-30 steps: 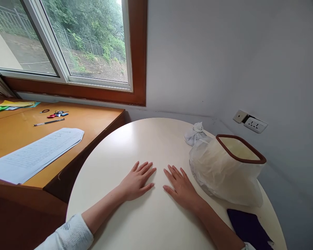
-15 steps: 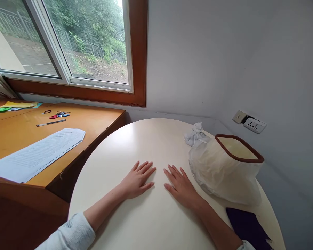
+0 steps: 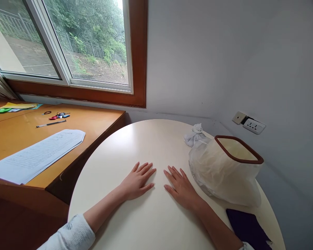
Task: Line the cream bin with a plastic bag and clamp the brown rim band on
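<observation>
Both palms lie flat on a round white table [image 3: 151,139]. My left hand [image 3: 137,181] rests left of the middle, fingers stretched out and holding nothing. Across a small gap, my right hand [image 3: 182,187] lies with its fingers apart, also holding nothing. To the right of it stands a brown-rimmed bin [image 3: 238,149] with a translucent, pale plastic bag around its outside. A knotted white plastic bundle [image 3: 194,135] sits behind the bin. Beside my right forearm lies a dark purple cloth [image 3: 246,225], partly hidden by the arm.
At the left is a wooden desk [image 3: 101,121] with written paper sheets [image 3: 41,156], a pen [image 3: 51,124], a bunch of keys [image 3: 59,116] and coloured papers [image 3: 18,106]. A window [image 3: 91,41] is above the desk. A wall socket [image 3: 254,125] is behind the bin.
</observation>
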`<move>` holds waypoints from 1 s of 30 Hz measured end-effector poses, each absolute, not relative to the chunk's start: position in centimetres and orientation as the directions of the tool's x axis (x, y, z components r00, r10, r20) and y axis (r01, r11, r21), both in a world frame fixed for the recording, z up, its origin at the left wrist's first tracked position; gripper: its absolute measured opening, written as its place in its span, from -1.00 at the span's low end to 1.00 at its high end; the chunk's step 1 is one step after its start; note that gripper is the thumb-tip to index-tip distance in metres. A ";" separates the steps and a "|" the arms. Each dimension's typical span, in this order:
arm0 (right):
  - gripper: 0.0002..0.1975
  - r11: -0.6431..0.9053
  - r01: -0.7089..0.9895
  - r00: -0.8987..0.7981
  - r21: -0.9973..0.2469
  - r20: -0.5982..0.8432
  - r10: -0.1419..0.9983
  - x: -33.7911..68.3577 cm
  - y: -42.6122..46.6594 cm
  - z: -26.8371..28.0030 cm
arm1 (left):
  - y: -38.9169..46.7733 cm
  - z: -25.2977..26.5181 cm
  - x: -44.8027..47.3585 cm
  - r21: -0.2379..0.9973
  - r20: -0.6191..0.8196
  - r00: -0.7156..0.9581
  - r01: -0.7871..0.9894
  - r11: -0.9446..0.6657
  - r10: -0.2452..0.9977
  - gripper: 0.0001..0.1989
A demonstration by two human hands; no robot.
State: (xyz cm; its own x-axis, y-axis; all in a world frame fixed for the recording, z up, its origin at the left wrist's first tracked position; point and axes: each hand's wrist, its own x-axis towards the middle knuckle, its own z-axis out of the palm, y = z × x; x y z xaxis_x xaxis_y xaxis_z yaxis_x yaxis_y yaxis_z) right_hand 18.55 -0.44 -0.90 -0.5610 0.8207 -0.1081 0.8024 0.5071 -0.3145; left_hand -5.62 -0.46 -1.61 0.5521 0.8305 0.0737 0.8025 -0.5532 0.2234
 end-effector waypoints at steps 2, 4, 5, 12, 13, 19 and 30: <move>-0.43 0.505 0.803 -0.560 -0.318 -0.111 0.821 18.6 -0.4 -0.9 | -0.4 -1.7 -5.6 0.224 0.072 0.550 0.804 -0.551 0.832 -0.44; -0.42 0.502 0.803 -0.559 -0.322 -0.115 0.821 18.6 -0.4 -0.9 | -0.4 -1.7 -5.6 0.227 0.072 0.549 0.804 -0.549 0.833 -0.44; -0.42 0.501 0.803 -0.559 -0.323 -0.117 0.821 18.6 -0.4 -0.9 | -0.4 -1.6 -5.6 0.228 0.069 0.549 0.804 -0.549 0.833 -0.43; -0.43 0.501 0.806 -0.557 -0.315 -0.118 0.822 18.5 -0.4 -0.9 | -0.4 -1.5 -5.5 0.232 0.054 0.543 0.809 -0.539 0.838 -0.44; -0.43 0.502 0.805 -0.558 -0.317 -0.114 0.822 18.5 -0.4 -0.9 | -0.4 -1.4 -5.5 0.234 0.056 0.543 0.808 -0.540 0.838 -0.44; -0.43 0.504 0.800 -0.559 -0.327 -0.102 0.823 18.7 -0.5 -0.9 | -0.5 -1.3 -5.5 0.234 0.055 0.545 0.808 -0.541 0.837 -0.44; -0.66 0.593 0.791 -0.448 -0.148 0.521 0.727 19.7 -0.2 0.9 | -0.3 -1.7 -5.5 0.256 0.083 0.536 0.803 -0.538 0.840 -0.48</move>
